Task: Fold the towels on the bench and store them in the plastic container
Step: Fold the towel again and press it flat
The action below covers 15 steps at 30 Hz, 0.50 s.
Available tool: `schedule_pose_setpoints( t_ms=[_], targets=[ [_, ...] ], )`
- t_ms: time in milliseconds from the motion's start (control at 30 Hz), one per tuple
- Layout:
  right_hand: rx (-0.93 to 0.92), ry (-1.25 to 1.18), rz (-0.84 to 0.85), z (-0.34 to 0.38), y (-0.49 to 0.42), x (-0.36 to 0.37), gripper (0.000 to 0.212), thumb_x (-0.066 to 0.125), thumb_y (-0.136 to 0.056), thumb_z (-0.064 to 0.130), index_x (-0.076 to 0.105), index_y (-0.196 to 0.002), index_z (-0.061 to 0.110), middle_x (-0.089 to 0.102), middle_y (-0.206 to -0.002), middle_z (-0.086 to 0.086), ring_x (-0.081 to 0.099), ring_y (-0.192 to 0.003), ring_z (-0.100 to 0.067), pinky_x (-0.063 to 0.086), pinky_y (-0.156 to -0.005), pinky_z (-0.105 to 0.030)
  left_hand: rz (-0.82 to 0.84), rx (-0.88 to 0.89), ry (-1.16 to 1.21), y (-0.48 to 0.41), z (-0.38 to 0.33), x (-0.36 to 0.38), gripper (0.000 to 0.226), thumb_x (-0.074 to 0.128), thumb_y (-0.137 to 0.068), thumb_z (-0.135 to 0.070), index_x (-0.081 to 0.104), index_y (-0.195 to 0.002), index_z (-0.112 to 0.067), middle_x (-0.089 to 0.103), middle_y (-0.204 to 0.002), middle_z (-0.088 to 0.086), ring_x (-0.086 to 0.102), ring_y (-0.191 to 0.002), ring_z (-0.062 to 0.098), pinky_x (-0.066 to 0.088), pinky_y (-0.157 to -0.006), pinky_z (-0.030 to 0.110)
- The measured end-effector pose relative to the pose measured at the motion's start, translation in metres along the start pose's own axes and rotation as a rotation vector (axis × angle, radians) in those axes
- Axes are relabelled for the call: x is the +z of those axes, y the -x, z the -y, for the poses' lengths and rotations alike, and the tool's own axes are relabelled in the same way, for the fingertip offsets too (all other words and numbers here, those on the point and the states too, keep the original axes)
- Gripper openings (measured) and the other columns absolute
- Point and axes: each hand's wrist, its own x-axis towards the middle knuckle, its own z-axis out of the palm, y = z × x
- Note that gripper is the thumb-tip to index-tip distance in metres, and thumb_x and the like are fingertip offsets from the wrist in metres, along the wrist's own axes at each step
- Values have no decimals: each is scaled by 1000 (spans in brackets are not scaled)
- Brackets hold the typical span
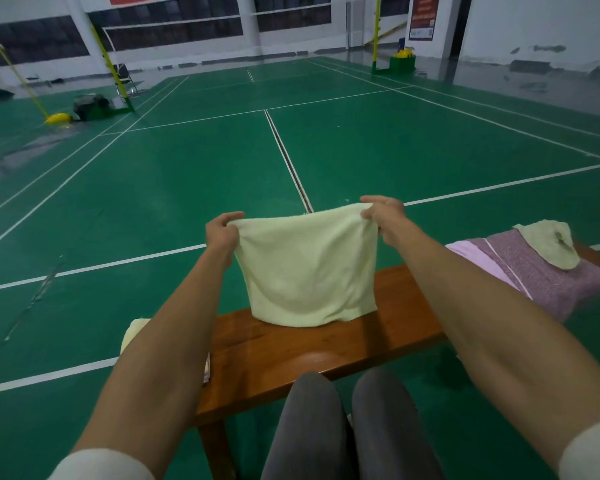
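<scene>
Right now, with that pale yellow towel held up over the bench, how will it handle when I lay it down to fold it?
Likely floppy: the pale yellow towel sags between the left hand and right hand. Probably light, since fingertip pinches hold it. Its lower edge bunches on the bench, so expect wrinkles.

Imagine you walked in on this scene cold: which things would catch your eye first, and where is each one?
First, the pale yellow towel held up at centre, pinched at its top corners by the left hand and the right hand, its lower edge meeting the wooden bench. Next, the purple towel lying on the bench's right end with a small yellow cloth on top. Behind everything spreads the green court floor with white lines.
</scene>
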Motion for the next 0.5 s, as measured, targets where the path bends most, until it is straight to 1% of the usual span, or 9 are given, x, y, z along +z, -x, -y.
schedule_pose_setpoints(
  t_ms=[67, 100, 133, 200, 233, 300, 400, 433, 500],
  targets=[
    [38, -16, -8, 1, 1, 0, 26, 72, -85, 3, 74, -111, 4, 73, -96, -10, 66, -74, -20, 54, -65, -30, 8, -52, 31, -2, -1, -1, 54, 41, -82, 13, 74, -112, -17, 68, -118, 10, 64, -98, 22, 56, -85, 29],
    [36, -41, -18, 3, 1, 1, 22, 76, -85, 8, 74, -106, 2, 73, -90, -8, 66, -71, -20, 53, -61, -30, 22, -70, 80, -3, -5, 1, 46, 48, -87, 9, 74, -115, -16, 69, -118, 10, 65, -99, 21, 57, -88, 30],
    [24, -76, -30, 6, 0, 2, 18, 77, -85, 11, 75, -102, 3, 74, -88, -7, 68, -72, -20, 55, -62, -30, 41, -72, 143, -5, -8, 2, 35, 55, -93, 4, 73, -118, -14, 69, -118, 9, 67, -101, 20, 57, -92, 32],
    [-8, -127, -65, 12, -5, 3, 8, 75, -86, 8, 77, -93, 11, 76, -90, -6, 71, -81, -21, 60, -74, -34, 56, -57, 212, -6, -13, 4, 25, 57, -100, -7, 71, -119, -16, 68, -118, 7, 68, -102, 19, 58, -93, 33],
    [-11, -130, -78, 14, -8, 3, 10, 73, -86, 5, 77, -91, 13, 77, -94, -7, 71, -84, -21, 60, -80, -35, 53, -43, 187, -6, -15, 3, 25, 55, -101, -8, 71, -116, -19, 67, -118, 6, 67, -101, 19, 58, -92, 34],
    [8, -46, -77, 15, -10, 2, 19, 67, -86, -2, 78, -89, 13, 77, -99, -8, 72, -87, -21, 60, -84, -35, 50, 31, 24, -7, -13, -4, 32, 49, -99, -4, 74, -111, -20, 68, -118, 7, 64, -100, 21, 56, -90, 35],
    [-32, 133, -34, 20, -14, -8, 25, 64, -87, -6, 77, -101, 11, 74, -106, -9, 70, -93, -22, 59, -90, -38, 114, 177, -212, -12, -14, -16, 37, 45, -94, 3, 74, -111, -13, 68, -118, 10, 61, -104, 23, 51, -90, 30],
    [-64, 168, -18, 27, -15, -12, 27, 66, -87, -5, 76, -105, 12, 73, -108, -10, 69, -96, -22, 59, -92, -38, 125, 203, -235, -14, -18, -20, 37, 47, -93, 4, 73, -111, -14, 67, -116, 11, 61, -101, 22, 51, -88, 29],
    [-126, 216, 5, 41, -15, -18, 30, 70, -85, -4, 75, -107, 16, 71, -110, -8, 68, -101, -24, 58, -95, -39, 125, 223, -219, -18, -28, -24, 35, 49, -91, 7, 67, -110, -16, 68, -111, 14, 61, -87, 20, 53, -81, 32]
  ],
)
